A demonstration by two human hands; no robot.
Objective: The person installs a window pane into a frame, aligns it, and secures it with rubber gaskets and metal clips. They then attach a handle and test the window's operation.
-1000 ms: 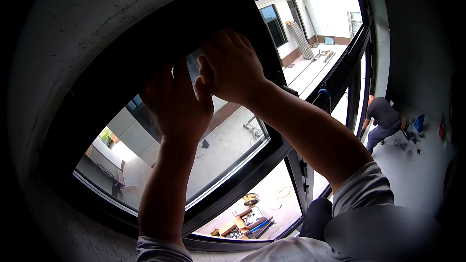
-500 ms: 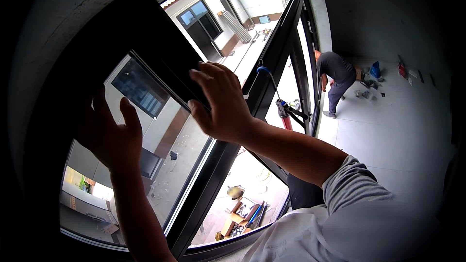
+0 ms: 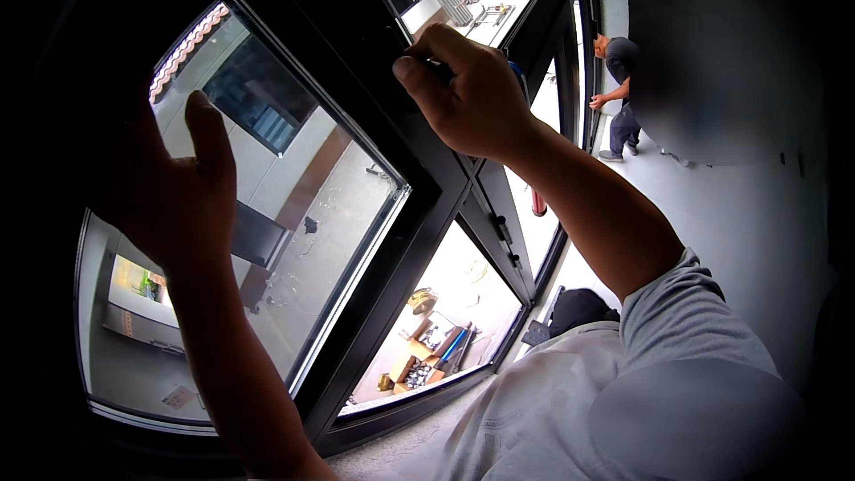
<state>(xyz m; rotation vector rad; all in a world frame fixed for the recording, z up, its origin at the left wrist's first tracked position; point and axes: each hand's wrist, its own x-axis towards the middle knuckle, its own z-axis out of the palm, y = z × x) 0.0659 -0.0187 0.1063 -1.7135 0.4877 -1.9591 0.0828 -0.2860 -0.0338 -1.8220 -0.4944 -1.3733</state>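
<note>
A black-framed window sash (image 3: pixel 392 240) with a glass pane (image 3: pixel 294 205) stands tilted in my view. My left hand (image 3: pixel 178 187) is raised against its left part, thumb apart from the other fingers, which fade into deep shadow. My right hand (image 3: pixel 463 93) is at the sash's upper right edge, fingers curled in. Whatever lies inside that curl is hidden by the hand. Behind my right forearm, part of a red-barrelled tool (image 3: pixel 538 203) shows by the black window frame (image 3: pixel 525 258).
At right, a person in dark clothes (image 3: pixel 623 80) stands bent by the frame. Beyond the lower opening lie cardboard boxes (image 3: pixel 417 372) of small parts and blue-handled tools (image 3: pixel 454 343). A black object (image 3: pixel 581 310) rests near my shoulder. Grey floor (image 3: pixel 712 249) extends right.
My right hand has gone from spread fingers to a curl at the sash edge. My left hand has shifted slightly left in view. The person at right now stands more upright.
</note>
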